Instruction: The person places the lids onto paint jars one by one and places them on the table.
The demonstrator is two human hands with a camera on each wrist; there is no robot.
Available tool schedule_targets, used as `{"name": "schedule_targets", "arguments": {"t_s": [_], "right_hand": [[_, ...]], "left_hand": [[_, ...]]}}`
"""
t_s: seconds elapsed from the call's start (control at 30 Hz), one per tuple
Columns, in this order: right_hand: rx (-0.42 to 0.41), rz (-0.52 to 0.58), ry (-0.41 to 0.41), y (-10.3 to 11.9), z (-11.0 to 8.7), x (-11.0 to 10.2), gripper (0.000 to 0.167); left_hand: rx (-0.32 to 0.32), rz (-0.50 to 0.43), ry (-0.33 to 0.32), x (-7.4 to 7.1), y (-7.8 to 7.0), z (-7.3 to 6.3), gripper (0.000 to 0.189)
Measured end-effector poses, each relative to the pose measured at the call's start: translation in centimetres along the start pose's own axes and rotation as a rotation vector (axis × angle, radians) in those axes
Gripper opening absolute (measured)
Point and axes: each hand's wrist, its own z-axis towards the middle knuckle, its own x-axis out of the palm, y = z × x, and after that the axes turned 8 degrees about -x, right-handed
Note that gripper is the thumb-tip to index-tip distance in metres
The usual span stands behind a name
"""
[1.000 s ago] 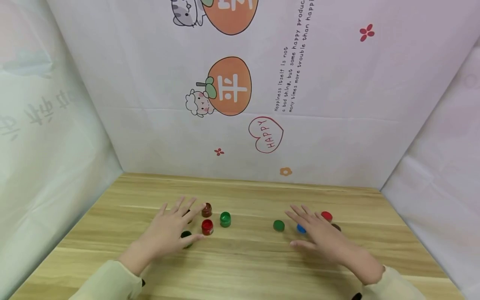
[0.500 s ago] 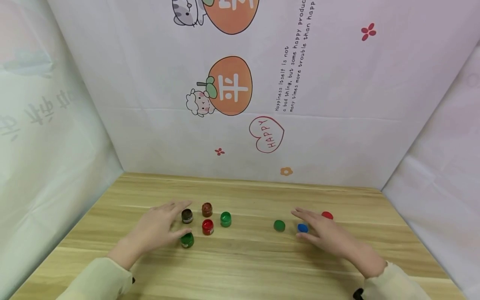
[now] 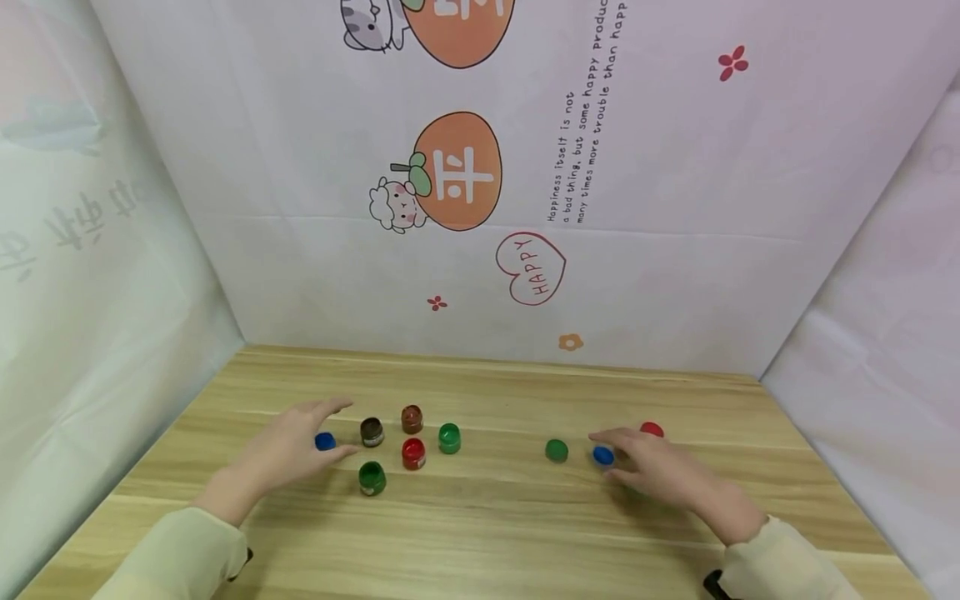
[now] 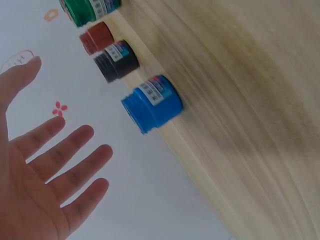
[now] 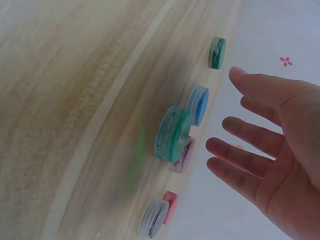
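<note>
My left hand (image 3: pixel 288 442) hovers with fingers apart round a small blue paint jar (image 3: pixel 325 441); in the left wrist view a gap separates the fingers from that jar (image 4: pixel 160 102). Right of it stand uncapped jars: dark brown (image 3: pixel 372 432), brown (image 3: pixel 412 419), red (image 3: pixel 413 455), green (image 3: pixel 449 439) and a darker green jar (image 3: pixel 372 480). My right hand (image 3: pixel 660 467) is over the jar lids, nothing in its fingers. Beside its fingertips lies a blue lid (image 3: pixel 603 456); a green lid (image 3: pixel 557 451) is further left, and a red lid (image 3: pixel 652 429) lies behind the hand.
In the right wrist view a larger green lid (image 5: pixel 172 132), a pinkish lid (image 5: pixel 184 157) and a greyish lid (image 5: pixel 152 218) show on the wooden table (image 5: pixel 75 90). A white printed sheet (image 3: pixel 660 250) rises behind the table, with white sheets at both sides.
My left hand has moved left off the jars, uncovering the dark brown and darker green ones, then the blue one. The right hand has shifted slightly right, its fingers drawing closer together.
</note>
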Motion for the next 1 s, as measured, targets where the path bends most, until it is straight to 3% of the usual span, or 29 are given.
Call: {"name": "schedule_targets", "arguments": {"t_s": [0.37,0.7,1.0], "right_hand": [[0.024,0.004,0.036,0.1,0.6,0.2,0.05],[0.026,0.018,0.04,0.1,1.2,0.5,0.051],[0.043,0.043,0.046,-0.1,1.6,0.6,0.044]], "left_hand": [[-0.105,-0.131,0.141,-0.2,2.0,0.1,0.07],[-0.207,-0.348,0.254,-0.3,3.9,0.7,0.068],[-0.246,-0.319,0.262,0.0,4.3,1.2,0.067]]}}
